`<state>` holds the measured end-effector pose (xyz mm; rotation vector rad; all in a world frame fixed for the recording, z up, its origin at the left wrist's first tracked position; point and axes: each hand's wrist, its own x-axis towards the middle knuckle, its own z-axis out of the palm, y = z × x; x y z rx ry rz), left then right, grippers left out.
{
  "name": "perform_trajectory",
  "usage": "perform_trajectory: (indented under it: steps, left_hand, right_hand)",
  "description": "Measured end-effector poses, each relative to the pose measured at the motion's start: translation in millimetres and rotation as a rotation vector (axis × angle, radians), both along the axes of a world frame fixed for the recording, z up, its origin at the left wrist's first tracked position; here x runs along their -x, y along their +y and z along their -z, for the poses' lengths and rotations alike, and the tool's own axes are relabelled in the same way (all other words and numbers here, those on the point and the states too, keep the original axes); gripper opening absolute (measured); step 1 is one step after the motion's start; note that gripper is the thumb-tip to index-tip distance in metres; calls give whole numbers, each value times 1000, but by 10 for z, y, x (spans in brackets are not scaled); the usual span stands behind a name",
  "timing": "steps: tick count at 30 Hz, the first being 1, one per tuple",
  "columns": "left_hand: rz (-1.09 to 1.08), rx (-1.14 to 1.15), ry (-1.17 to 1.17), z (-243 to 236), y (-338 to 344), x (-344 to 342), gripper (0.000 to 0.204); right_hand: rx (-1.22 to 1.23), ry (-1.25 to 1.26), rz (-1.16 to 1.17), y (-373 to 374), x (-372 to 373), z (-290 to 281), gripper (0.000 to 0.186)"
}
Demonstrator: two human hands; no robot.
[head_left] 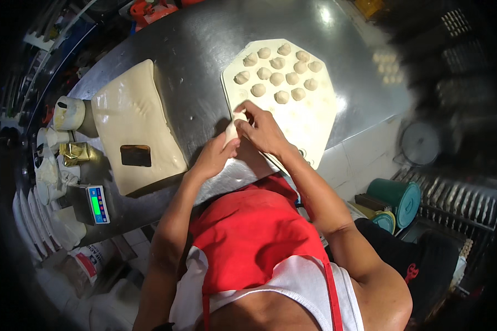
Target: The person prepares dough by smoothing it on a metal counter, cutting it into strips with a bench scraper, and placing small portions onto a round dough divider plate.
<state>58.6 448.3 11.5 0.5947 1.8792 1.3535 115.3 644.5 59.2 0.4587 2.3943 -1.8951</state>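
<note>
At the tray's near left edge, my left hand (218, 151) grips the lower end of a pale piece of dough (232, 131), while my right hand (255, 126) has its fingers closed on the upper end. The cream octagonal board (322, 124) carries several small pinched dough balls (277, 63) on its far half; round marks show on its nearer part. Left of my hands lies a large smooth sheet of dough (126, 110), with a dark rectangle (136, 155) on it that I cannot make out.
A steel table (188, 66) bears white tubs (70, 113), a gold foil packet (74, 154) and a scale (88, 204) at left. Green lidded buckets (393, 201) and racks (450, 201) stand at lower right. Orange objects (149, 12) sit beyond the table.
</note>
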Motion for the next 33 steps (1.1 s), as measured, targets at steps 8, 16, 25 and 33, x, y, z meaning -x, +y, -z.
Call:
perform_trajectory:
  steps: [8,16,25,33]
  left_hand:
    - [217,287,477,-475,215,-29,35]
    - [-90,-204,16,810,-142,254,42]
    - [-9,336,109,352,62,146,53]
    - [-238,31,-45,713,-170,-15,68]
  right_hand:
    - [-251,14,167,-283,-23,-159,33]
    - [-169,113,-196,-823,-13,-477,24]
    - [-502,79,-86,649,687,808,28]
    - [-306,-39,-173,63,384,421,33]
